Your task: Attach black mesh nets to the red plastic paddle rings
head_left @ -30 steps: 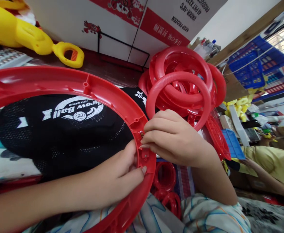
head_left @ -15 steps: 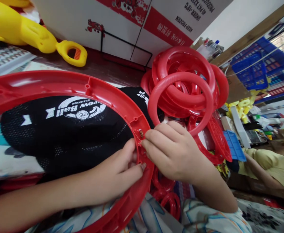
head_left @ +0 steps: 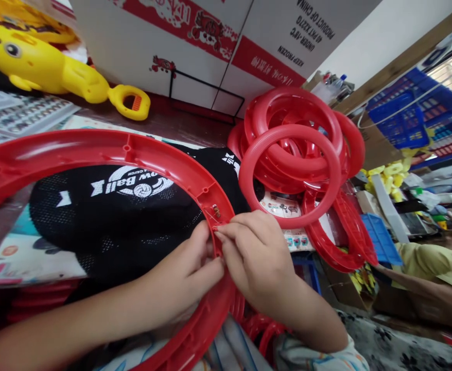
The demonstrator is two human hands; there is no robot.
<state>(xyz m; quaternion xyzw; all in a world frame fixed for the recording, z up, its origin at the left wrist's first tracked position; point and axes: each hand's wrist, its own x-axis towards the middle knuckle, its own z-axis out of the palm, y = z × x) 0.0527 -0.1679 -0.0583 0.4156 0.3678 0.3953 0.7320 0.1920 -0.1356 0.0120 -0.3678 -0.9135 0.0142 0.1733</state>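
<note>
A large red plastic ring [head_left: 160, 153], its hollow ribbed side up, lies across my lap and the table edge. My left hand [head_left: 197, 257] grips the ring's inner rim at the right, thumb and fingers wrapped round it. Inside the channel, my right hand [head_left: 255, 252] pinches at a spot close to the left fingertips; what it holds is too small to make out. Just beyond the fingers, a small metallic coil-like part [head_left: 216, 210] sits in the channel, with a thin line running from it. Black printed mesh fabric [head_left: 133, 221] shows through the ring.
Several smaller red rings [head_left: 291, 178] are piled at the right. A yellow animal-shaped toy [head_left: 52, 72] lies at the back left beside a tray of small parts [head_left: 25, 116]. Behind stands a white-and-red carton [head_left: 195, 46]. A co-worker in a yellow top [head_left: 434, 268] is at the right.
My right hand has shifted slightly left and down along the channel, its fingers pinched tighter. The view has moved a little, and the co-worker's arm now reaches towards the red parts.
</note>
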